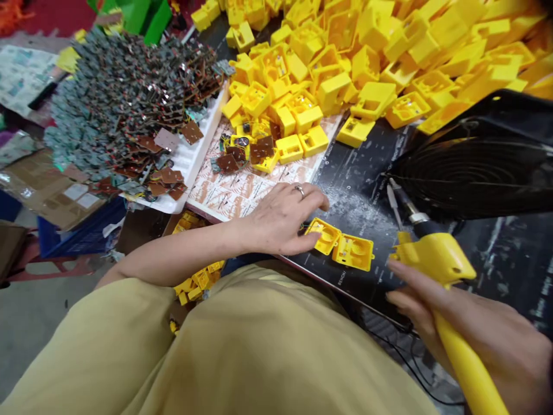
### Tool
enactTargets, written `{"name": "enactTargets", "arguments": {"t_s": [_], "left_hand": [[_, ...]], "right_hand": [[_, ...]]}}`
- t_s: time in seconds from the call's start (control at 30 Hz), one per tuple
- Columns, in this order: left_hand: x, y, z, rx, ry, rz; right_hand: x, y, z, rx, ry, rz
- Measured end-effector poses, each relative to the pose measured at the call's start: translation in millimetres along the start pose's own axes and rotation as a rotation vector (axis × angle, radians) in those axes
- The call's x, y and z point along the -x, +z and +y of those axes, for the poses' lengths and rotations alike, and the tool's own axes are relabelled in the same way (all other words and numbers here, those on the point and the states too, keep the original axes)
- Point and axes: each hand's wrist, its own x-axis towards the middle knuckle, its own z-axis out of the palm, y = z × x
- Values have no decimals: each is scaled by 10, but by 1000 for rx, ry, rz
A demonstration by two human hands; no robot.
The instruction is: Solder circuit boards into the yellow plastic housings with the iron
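Note:
My right hand (488,328) is wrapped around the handle of a yellow soldering gun (444,253), whose metal tip and thin feed tube point away toward the back of the table. Just left of the gun lies a small yellow plastic case (353,252), spread open on its hinge with the hollow insides facing up. My left hand (287,216), a ring on one finger, hovers at the case's left half. Its thumb reaches over the case edge and its fingers are apart; whether the thumb touches the case I cannot tell.
Yellow cases (380,46) pile up across the back. Left, a white foam tray (203,150) bears a heap of circuit boards (129,98). A few brown boards (261,150) lie among the nearer cases. A black fan-like guard (475,161) stands behind the soldering gun.

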Motion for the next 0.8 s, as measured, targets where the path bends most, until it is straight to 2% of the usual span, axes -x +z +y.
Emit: {"name": "enactTargets", "arguments": {"t_s": [0.1, 0.17, 0.2, 0.23, 0.3, 0.4, 0.43, 0.47, 0.53, 0.57, 0.63, 0.7, 0.73, 0.8], "left_hand": [[44, 169, 2, 57, 169, 4], [89, 249, -9, 77, 193, -46], [127, 232, -20, 98, 174, -60], [180, 159, -37, 131, 144, -69], [320, -148, -90, 210, 87, -102], [513, -760, -236, 222, 102, -358], [533, -905, -303, 156, 102, -351], [520, -992, -378, 65, 69, -280], [408, -986, -539, -170, -50, -102], [325, -922, -619, -292, -119, -65], [166, -784, -758, -472, -208, -81], [72, -766, -857, -443, -276, -33], [51, -825, -891, -338, -265, 42], [32, -1053, -929, -26, -191, 169]], "right_hand": [[-83, 142, 89, 21, -53, 40], [-114, 248, 122, -59, -22, -10], [-127, 297, 127, -92, -25, -32], [-140, 341, 125, -112, -42, -44], [-166, 405, 108, -123, -77, -50], [-208, 452, 66, -102, -84, -25], [-222, 461, 52, -96, -84, -22], [-235, 470, 38, -90, -87, -19], [-254, 490, 15, -78, -89, -16], [-259, 499, 6, -71, -86, -15], [-259, 516, -2, -61, -66, -15], [-249, 526, 6, -76, -31, -9], [-243, 531, 15, -98, -19, -5], [-241, 541, 37, -165, -11, 3]]}}
